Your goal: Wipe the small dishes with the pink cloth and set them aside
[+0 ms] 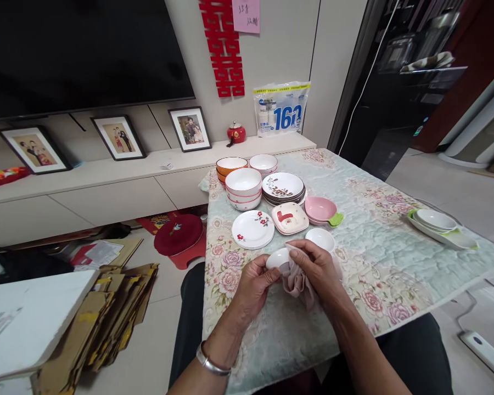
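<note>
A small white dish is held by its rim in my left hand, above the near part of the table. My right hand grips a pale pink cloth and presses it against the dish's right side. Just beyond my right hand stands a small white bowl. Farther back are white plates with red flowers, a square pink-and-white dish, pink bowls with a green handle, stacked white bowls and dark-rimmed plates.
The table has a floral quilted cover. Orange bowls stand at its back left, a green leaf-shaped dish with white bowls at its right. A red stool and flattened cardboard are on the floor to the left.
</note>
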Available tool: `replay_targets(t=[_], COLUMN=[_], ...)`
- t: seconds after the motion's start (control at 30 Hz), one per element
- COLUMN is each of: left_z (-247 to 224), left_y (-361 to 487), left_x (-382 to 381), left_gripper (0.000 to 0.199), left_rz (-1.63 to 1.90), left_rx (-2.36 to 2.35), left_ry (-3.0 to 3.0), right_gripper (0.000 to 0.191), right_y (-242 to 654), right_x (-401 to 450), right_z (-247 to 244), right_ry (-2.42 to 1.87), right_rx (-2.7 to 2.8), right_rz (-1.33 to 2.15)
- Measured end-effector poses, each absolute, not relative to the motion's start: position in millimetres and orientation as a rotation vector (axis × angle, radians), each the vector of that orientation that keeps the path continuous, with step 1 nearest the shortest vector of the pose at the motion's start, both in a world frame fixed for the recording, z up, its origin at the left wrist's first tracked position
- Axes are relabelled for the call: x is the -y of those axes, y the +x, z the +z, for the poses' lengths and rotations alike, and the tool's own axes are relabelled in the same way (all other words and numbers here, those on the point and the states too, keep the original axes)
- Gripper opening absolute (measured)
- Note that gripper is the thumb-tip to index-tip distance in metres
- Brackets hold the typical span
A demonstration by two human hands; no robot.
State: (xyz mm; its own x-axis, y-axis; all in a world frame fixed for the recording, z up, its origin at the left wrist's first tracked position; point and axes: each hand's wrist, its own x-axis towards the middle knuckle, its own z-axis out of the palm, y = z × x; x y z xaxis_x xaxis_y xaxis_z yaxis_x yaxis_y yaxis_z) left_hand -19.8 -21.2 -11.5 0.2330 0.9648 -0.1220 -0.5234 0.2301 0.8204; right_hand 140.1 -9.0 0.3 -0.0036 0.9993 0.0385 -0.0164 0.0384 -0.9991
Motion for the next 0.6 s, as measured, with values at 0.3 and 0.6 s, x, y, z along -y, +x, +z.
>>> replay_targets(t=[0.3, 0.6], left_z=[-14.4, -16.2], left_y=[-20.2, -19.9], left_x=[23.0, 23.3], left_gripper=[0.021, 0.019], left_rz=[1.065, 1.113], left_rx=[-0.786, -0.806], left_ry=[0.918, 0.855], right_gripper=[0.024, 0.027], right_y=[132.5, 131.7], right_x=[14.0, 10.0], right_z=[3.4, -1.9], right_ry=[-1.081, -1.161], right_rx=[1.879, 1.839], right_rz=[0.480, 0.333])
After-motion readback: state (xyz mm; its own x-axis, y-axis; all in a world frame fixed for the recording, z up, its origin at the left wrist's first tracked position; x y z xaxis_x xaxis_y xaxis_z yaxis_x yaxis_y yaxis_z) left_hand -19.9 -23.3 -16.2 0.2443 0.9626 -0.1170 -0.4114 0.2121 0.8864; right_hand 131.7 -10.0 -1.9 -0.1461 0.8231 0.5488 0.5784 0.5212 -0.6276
